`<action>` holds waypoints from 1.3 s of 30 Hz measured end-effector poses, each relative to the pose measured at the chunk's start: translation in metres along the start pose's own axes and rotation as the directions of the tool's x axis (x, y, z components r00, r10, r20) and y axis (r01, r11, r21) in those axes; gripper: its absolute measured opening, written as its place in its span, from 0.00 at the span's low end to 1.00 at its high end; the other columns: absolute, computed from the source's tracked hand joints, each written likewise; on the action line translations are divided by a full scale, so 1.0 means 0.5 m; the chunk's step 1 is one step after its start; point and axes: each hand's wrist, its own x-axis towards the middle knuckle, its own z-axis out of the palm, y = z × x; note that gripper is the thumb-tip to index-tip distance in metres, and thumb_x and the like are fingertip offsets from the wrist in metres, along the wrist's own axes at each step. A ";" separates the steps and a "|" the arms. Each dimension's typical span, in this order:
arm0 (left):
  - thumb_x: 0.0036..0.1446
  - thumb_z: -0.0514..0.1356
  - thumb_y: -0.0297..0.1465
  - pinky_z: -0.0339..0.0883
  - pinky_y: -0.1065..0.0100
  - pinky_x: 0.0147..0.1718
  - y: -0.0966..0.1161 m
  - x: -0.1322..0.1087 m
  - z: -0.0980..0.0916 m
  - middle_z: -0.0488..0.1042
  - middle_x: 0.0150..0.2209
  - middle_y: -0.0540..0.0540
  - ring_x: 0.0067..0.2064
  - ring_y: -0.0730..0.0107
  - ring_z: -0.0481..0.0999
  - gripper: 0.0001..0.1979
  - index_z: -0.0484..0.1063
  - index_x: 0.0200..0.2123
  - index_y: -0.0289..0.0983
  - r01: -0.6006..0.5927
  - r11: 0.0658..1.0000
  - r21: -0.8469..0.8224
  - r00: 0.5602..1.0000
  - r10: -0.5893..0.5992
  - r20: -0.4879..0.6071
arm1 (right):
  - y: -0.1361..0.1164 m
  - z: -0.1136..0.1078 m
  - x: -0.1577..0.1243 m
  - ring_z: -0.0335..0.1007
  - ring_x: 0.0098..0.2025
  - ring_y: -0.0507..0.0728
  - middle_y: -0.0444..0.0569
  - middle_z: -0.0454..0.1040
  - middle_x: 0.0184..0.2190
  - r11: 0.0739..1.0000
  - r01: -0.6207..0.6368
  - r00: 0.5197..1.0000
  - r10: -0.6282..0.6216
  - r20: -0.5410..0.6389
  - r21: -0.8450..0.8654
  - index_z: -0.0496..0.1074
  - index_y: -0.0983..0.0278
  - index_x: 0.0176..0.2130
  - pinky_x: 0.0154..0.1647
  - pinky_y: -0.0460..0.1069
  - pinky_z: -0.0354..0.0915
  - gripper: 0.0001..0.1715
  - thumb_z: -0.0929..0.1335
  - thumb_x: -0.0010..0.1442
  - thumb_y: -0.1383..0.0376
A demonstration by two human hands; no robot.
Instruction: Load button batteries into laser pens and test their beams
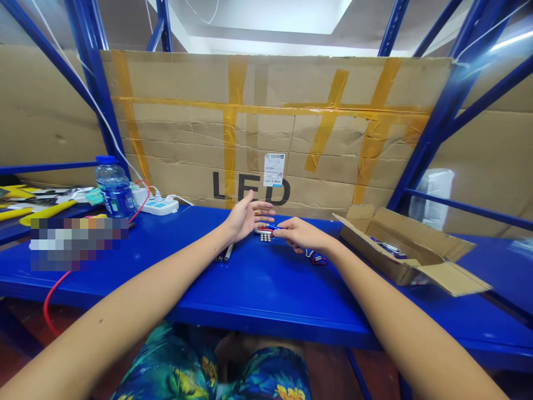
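Observation:
My left hand [246, 214] is held over the middle of the blue table, thumb up and fingers stretched out, with nothing in it. Facing it, my right hand [303, 234] pinches a slim blue pen-like object [273, 226] that points toward the left fingers. Just beneath the hands are several small silvery round pieces [265, 237], close to a red strip-like item [262, 230] partly hidden by the fingers. Dark and silver pen-like sticks [228, 253] lie below my left wrist. A loop of red and dark wire [320, 260] rests beside my right wrist.
An open cardboard box [400, 272] with small items stands at the right. At the left are a blue-capped bottle [112, 189], a white power strip [160, 205] and a red cable [49, 303]. A large cardboard sheet [187, 139] backs the blue table [266, 300].

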 end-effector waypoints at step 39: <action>0.60 0.46 0.55 0.67 0.57 0.43 0.000 0.002 -0.002 0.78 0.40 0.33 0.41 0.54 0.77 0.34 0.76 0.39 0.31 0.005 1.000 0.014 1.000 -0.004 -0.008 | -0.006 0.002 -0.002 0.53 0.12 0.46 0.35 0.54 0.13 1.000 0.002 1.000 -0.002 -0.012 0.011 0.58 0.62 0.24 0.13 0.44 0.54 0.20 0.66 0.61 0.56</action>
